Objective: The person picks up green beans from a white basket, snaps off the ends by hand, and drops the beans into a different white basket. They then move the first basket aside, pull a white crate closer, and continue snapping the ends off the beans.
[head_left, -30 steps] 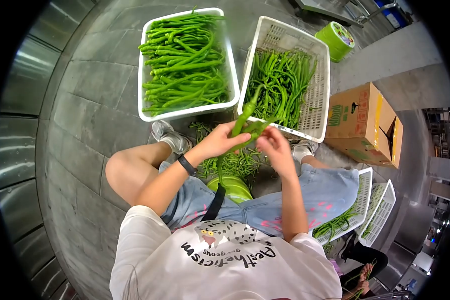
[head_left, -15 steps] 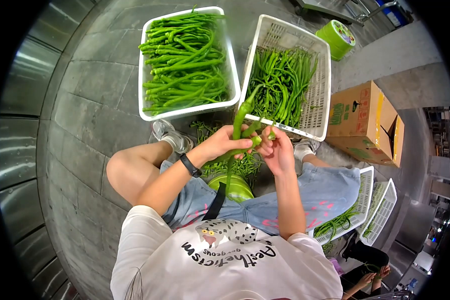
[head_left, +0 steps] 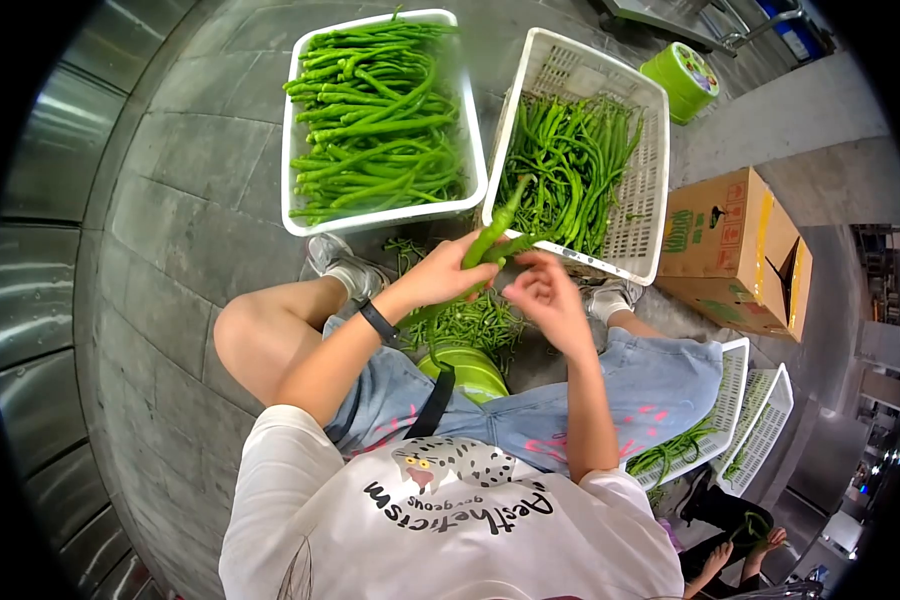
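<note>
Long green peppers [head_left: 489, 241] are gripped in my left hand [head_left: 445, 272], their tips pointing up toward the crates. Just right of them is my right hand [head_left: 550, 300], blurred, with fingers curled near the stem ends; whether anything is between them is not clear. Below both hands lies a pile of green stems and bits [head_left: 470, 325] over a green round object [head_left: 464, 370] between my legs. A white crate [head_left: 288, 150] at the upper left holds peppers laid in rows. Another white crate [head_left: 658, 170], on the right, holds loose peppers.
A cardboard box [head_left: 715, 235] stands right of the crates, with a green tub [head_left: 675, 85] behind it. More white crates [head_left: 760, 425] are by my right leg. At the lower right, another person's hands [head_left: 765, 545] hold something green.
My right hand has moved slightly away from the peppers and turned. The peppers in my left hand have tilted to the right. The view has shifted slightly.
</note>
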`<control>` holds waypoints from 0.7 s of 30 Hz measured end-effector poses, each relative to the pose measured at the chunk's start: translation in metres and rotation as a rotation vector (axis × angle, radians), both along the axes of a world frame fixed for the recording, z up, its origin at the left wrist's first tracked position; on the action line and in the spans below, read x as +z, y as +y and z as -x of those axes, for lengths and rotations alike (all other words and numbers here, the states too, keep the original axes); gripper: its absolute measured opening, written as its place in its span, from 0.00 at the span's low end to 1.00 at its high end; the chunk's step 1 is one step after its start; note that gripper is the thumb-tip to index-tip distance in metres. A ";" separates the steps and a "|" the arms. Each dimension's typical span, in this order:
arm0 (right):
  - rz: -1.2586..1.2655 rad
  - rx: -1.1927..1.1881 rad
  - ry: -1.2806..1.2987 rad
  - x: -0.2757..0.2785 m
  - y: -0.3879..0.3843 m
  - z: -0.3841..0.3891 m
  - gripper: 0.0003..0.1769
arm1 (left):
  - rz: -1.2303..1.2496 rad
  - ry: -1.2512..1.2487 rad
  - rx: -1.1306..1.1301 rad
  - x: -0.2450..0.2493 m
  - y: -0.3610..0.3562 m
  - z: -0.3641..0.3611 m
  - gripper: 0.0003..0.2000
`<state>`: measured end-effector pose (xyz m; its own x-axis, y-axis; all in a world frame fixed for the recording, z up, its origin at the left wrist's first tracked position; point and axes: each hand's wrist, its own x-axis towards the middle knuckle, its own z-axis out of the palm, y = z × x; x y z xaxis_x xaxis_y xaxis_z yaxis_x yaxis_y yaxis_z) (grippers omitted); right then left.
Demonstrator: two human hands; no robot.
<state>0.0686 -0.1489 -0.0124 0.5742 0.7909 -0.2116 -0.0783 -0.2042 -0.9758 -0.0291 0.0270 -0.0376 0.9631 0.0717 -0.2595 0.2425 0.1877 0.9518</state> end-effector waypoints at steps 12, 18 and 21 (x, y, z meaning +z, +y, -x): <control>-0.087 -0.292 0.024 0.014 0.004 -0.010 0.05 | -0.237 0.028 -0.081 0.033 -0.003 0.003 0.20; -0.351 -0.217 0.563 0.016 -0.002 -0.012 0.07 | 0.055 0.012 -0.100 0.023 0.001 0.005 0.17; -0.446 -0.211 0.691 0.017 -0.003 -0.012 0.08 | 0.147 0.011 -0.066 0.023 -0.002 0.004 0.17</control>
